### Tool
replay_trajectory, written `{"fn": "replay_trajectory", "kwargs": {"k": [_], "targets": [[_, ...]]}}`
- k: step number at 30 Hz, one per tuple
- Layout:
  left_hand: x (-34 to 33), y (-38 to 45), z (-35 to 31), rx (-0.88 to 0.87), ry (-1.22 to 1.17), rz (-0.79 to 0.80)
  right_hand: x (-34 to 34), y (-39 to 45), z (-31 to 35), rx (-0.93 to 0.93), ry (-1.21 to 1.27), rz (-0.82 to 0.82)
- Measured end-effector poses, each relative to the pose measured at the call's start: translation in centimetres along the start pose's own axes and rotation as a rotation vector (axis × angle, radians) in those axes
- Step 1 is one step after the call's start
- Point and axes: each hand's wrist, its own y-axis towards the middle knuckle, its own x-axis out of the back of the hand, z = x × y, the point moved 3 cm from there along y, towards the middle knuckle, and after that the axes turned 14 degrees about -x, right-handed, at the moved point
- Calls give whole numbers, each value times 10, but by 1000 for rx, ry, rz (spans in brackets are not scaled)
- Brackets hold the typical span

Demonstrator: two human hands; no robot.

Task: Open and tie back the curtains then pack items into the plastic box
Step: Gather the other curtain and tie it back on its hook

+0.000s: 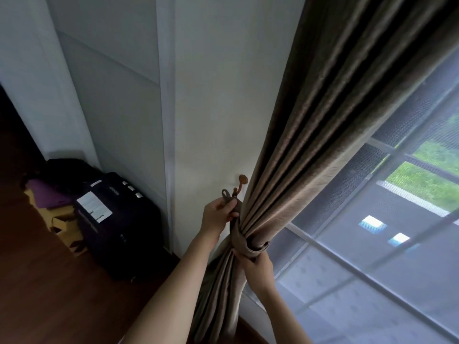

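Note:
A brown curtain hangs gathered against the white wall, left of the window. A matching fabric tieback is wrapped around the bunched folds. My left hand pinches the tieback's looped end just below and left of a round-knobbed wall hook. The loop is not on the hook. My right hand grips the tieback and the gathered curtain from below. No plastic box is in view.
A window with a grey frame and mesh fills the right side. A dark suitcase stands by the wall at the left, with purple and yellow items beside it on the dark wooden floor.

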Motion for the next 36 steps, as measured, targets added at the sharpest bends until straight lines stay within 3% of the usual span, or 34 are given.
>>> {"fn": "replay_trajectory", "kwargs": {"k": [3,8,20,29,34,36], "targets": [[-11,3,-5,-99,95,-71,1,3,1,-23,-9,-10],[-28,7,-2,-201,198,-47,4,4,0,-26,-13,-35],[-27,24,13,-264,239,-84,9,2,6,-22,-34,-50],[-19,39,7,187,-77,9,2,-5,7,10,-32,-5],[-15,50,-2,255,96,43,-4,-5,7,-7,-37,-6],[-18,52,-8,179,256,99,-5,-7,5,-15,-40,-15]]}}
